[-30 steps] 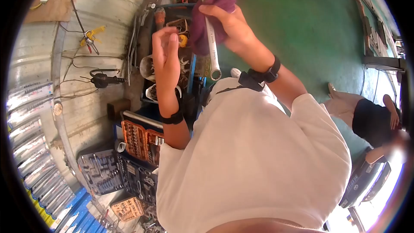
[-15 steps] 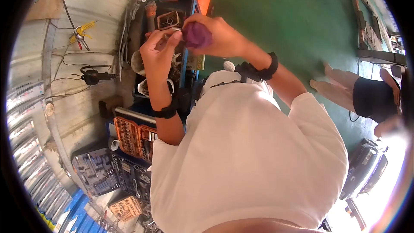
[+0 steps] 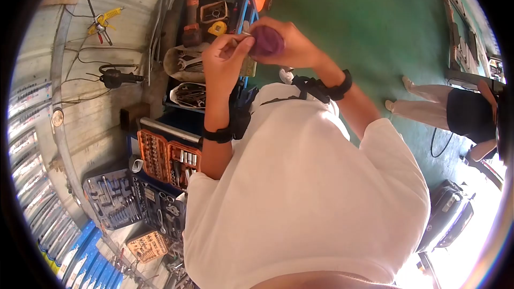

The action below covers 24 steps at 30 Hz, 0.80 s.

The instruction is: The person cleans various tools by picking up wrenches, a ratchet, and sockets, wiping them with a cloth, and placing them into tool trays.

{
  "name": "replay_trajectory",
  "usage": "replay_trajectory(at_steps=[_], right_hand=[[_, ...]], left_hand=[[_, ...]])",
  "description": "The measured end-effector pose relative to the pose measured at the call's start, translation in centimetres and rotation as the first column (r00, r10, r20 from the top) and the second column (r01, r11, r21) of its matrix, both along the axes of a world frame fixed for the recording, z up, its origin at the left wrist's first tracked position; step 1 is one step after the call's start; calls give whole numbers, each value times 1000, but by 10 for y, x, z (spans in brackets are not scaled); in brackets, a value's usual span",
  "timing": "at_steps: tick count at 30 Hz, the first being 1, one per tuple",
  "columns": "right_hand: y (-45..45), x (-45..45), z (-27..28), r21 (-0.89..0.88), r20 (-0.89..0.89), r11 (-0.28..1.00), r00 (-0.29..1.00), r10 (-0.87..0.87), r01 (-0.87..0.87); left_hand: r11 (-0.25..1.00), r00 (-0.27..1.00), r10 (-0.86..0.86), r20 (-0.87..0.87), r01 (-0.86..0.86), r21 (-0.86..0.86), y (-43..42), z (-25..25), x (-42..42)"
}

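A wadded purple cloth (image 3: 267, 42) is in my right hand (image 3: 293, 44), with its fingers closed round it. Against the cloth's left side, my left hand (image 3: 227, 61) pinches the wrench (image 3: 246, 33), of which only a small bright metal part shows between the hands. The rest of the wrench is hidden by the cloth and fingers. Both hands are above the edge of a blue tool cart (image 3: 249, 8). Behind my left hand, the cart holds a yellow tape measure (image 3: 217, 28), a cordless power tool (image 3: 192, 16) and a bin of wrenches (image 3: 184, 63).
An orange socket set (image 3: 153, 155) and a grey tool case (image 3: 114, 199) lie open at lower left. A yellow air gun (image 3: 105, 23) hangs on the wall. Another person (image 3: 466, 109) is at the right on the green floor (image 3: 364, 27), near a black case (image 3: 447, 214).
The wrench, lengthwise in view a second ago, is now mostly covered by the cloth. My left hand has come over to pinch it. Lately both hands have shifted slightly right.
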State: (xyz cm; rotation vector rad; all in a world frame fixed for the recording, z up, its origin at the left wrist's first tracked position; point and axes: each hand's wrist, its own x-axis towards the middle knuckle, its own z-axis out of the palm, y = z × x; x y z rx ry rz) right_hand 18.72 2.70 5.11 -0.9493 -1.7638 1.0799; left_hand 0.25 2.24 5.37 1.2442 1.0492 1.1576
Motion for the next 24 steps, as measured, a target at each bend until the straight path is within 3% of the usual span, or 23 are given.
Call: replay_trajectory(at_steps=[4, 9, 13, 19, 21, 24], right_hand=[[-2, 1, 7, 19, -69, 1000, 998, 2, 0], [-2, 15, -9, 39, -70, 995, 993, 90, -88], [-5, 12, -19, -75, -77, 992, 993, 93, -99], [6, -2, -9, -137, -190, 990, 982, 9, -36], [10, -5, 0, -142, -200, 990, 980, -24, -5], [15, -5, 11, -84, -207, 996, 978, -22, 5]], left_hand=[[983, 993, 58, -102, -39, 178, 3, 26, -4], [963, 972, 233, 27, -235, 136, 7, 55, -20], [936, 926, 344, 155, -352, 22, 11, 33, -16], [957, 942, 287, 173, -273, -102, 11, 16, 2], [993, 985, 116, 126, -116, -6, 12, 11, 3], [982, 974, 164, 155, -177, 71, 13, 29, -4]])
